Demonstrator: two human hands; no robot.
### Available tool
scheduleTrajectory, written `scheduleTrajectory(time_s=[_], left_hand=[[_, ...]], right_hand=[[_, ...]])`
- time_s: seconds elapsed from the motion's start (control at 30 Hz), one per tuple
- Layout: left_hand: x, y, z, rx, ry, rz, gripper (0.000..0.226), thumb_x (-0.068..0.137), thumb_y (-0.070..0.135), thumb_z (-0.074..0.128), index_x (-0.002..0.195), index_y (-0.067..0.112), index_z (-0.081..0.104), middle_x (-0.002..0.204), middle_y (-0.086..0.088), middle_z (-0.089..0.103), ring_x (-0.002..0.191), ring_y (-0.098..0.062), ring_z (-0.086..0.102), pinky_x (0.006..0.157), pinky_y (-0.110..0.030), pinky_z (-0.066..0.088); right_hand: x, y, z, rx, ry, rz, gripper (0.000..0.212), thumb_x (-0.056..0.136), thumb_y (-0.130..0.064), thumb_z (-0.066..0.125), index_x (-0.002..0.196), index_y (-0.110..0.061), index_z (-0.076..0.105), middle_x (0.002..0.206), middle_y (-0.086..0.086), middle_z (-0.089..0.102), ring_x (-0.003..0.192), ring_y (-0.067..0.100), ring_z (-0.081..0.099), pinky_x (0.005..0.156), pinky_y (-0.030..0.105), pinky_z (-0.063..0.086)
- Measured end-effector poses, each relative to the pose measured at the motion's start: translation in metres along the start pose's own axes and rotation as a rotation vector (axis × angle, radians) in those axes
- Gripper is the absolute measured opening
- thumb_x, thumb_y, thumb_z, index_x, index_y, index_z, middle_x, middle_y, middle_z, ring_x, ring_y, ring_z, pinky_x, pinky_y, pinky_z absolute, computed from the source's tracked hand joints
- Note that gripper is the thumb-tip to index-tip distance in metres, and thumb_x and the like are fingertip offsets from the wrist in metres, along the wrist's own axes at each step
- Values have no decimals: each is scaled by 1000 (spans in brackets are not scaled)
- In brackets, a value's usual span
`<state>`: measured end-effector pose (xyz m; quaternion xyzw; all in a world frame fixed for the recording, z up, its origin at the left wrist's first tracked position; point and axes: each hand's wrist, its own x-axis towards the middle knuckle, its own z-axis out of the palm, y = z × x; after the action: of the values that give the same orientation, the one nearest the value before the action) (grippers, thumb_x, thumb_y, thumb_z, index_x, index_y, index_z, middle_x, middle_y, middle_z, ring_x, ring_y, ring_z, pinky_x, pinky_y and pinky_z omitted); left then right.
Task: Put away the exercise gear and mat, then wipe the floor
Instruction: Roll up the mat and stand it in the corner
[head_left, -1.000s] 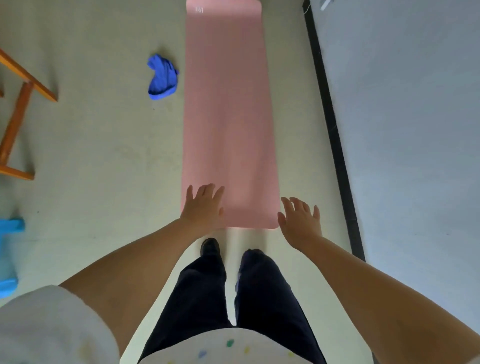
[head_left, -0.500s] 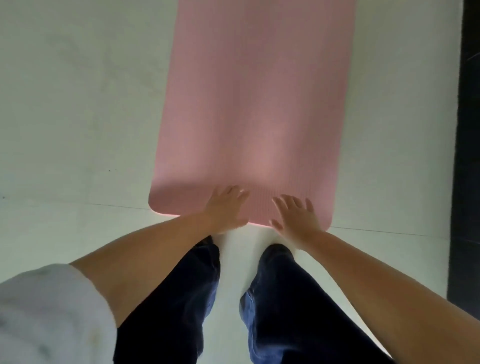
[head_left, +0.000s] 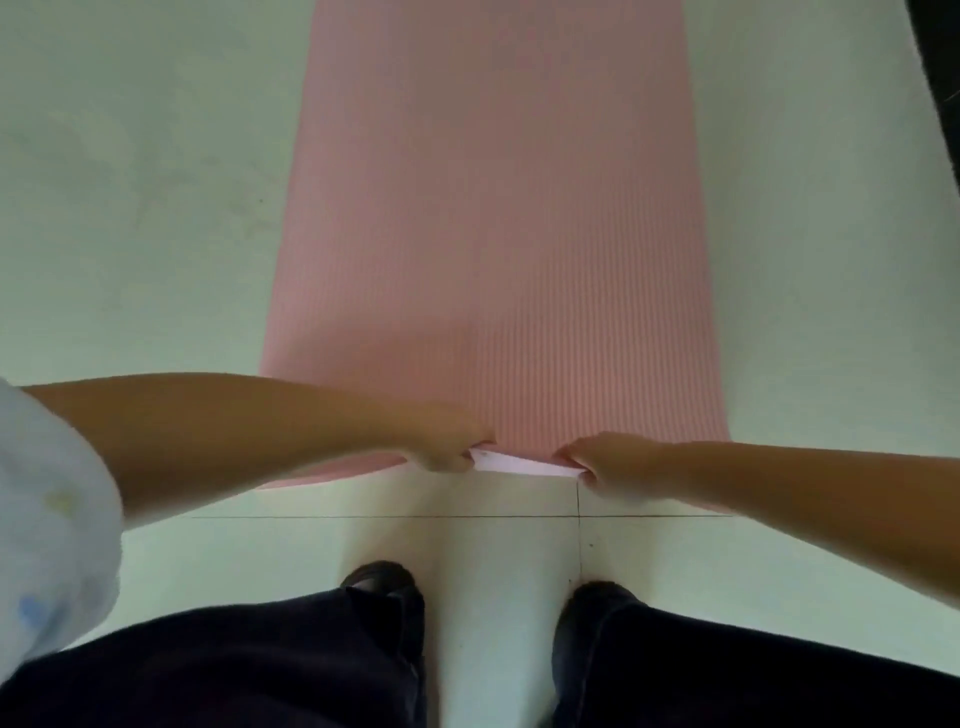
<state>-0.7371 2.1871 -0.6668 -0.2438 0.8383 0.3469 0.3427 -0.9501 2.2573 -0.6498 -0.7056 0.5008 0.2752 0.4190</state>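
A pink ribbed exercise mat (head_left: 493, 234) lies flat on the pale floor and runs away from me. Its near edge is lifted a little between my hands, and the paler underside shows there. My left hand (head_left: 447, 447) grips that edge left of centre. My right hand (head_left: 605, 465) grips the same edge just right of centre. Both sets of fingers curl under the edge and are mostly hidden.
The pale tiled floor (head_left: 130, 234) spreads to both sides of the mat. A dark band (head_left: 943, 78) runs along the upper right corner. My two dark shoes (head_left: 382, 584) stand just behind the mat's near edge.
The view has dropped closer to the floor. Both hands went from resting flat on the mat's near end to gripping its edge, which is now raised slightly.
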Motion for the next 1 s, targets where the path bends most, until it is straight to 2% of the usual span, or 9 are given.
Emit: scheduleTrajectory(time_s=[0.17, 0.23, 0.3, 0.4, 0.5, 0.63, 0.83, 0.93, 1.0], left_hand=[[-1, 7, -1, 190, 300, -143, 60, 97, 13, 38, 151, 22, 12, 150, -10, 27, 135, -34, 31, 113, -50, 26], [2, 7, 20, 433, 493, -77, 66, 92, 14, 49, 150, 12, 18, 155, -12, 24, 143, -31, 23, 115, -53, 7], [0, 1, 37, 593, 617, -60, 72, 81, 24, 54, 146, 5, 28, 151, -12, 35, 142, -30, 28, 112, -59, 10], [-14, -10, 52, 681, 567, -97, 71, 84, 19, 35, 148, 0, 12, 157, -13, 17, 145, -32, 13, 111, -64, 7], [-21, -6, 53, 596, 465, -242, 76, 89, 27, 47, 150, 1, 11, 158, -17, 2, 147, -33, -1, 111, -65, -6], [-5, 2, 49, 361, 306, -367, 87, 96, 46, 39, 147, 9, -21, 152, -11, -31, 142, -27, -27, 102, -58, -26], [12, -36, 38, 194, 256, -306, 98, 85, 59, 51, 150, 27, -14, 156, -12, -23, 143, -25, -24, 107, -62, -18], [21, -54, 32, 129, 197, -214, 98, 83, 62, 52, 148, 34, -16, 154, -7, -30, 134, -19, -37, 109, -61, -12], [26, -60, 27, 110, 181, -153, 97, 83, 61, 53, 148, 36, -13, 153, -6, -32, 130, -17, -40, 109, -59, -14]], right_hand=[[15, 14, -41, 212, 45, 90, 38, 95, -12, 43, 134, -9, 45, 130, 8, 52, 112, 23, 49, 82, 27, 34], [22, 23, -47, 208, -19, 71, 38, 96, -18, 46, 134, -10, 45, 128, 6, 50, 113, 21, 47, 85, 27, 33], [26, 28, -53, 210, -54, 39, 27, 96, -25, 46, 120, -13, 53, 112, 3, 55, 101, 19, 49, 82, 30, 36], [28, 31, -58, 233, -47, 36, 17, 96, -29, 48, 81, -23, 51, 79, -8, 48, 73, 11, 45, 64, 23, 31], [33, 36, -60, 295, -33, 47, 29, 92, -36, 55, 70, -19, 49, 69, -5, 44, 64, 13, 39, 63, 28, 27], [49, 38, -54, 288, 32, 100, 28, 89, -40, 60, 100, -15, 64, 94, 0, 59, 84, 16, 51, 73, 30, 37], [57, 29, -22, -223, 335, 10, 54, 91, -33, 56, 141, -24, 38, 140, 3, 46, 131, 23, 41, 113, 49, 24], [52, 29, 4, -478, 620, -143, 63, 72, -12, 62, 134, -12, 51, 133, 12, 55, 126, 30, 51, 102, 62, 36], [49, 23, 34, -490, 623, -190, 64, 80, -31, 56, 139, -9, 41, 143, 13, 46, 132, 30, 44, 104, 63, 32]])
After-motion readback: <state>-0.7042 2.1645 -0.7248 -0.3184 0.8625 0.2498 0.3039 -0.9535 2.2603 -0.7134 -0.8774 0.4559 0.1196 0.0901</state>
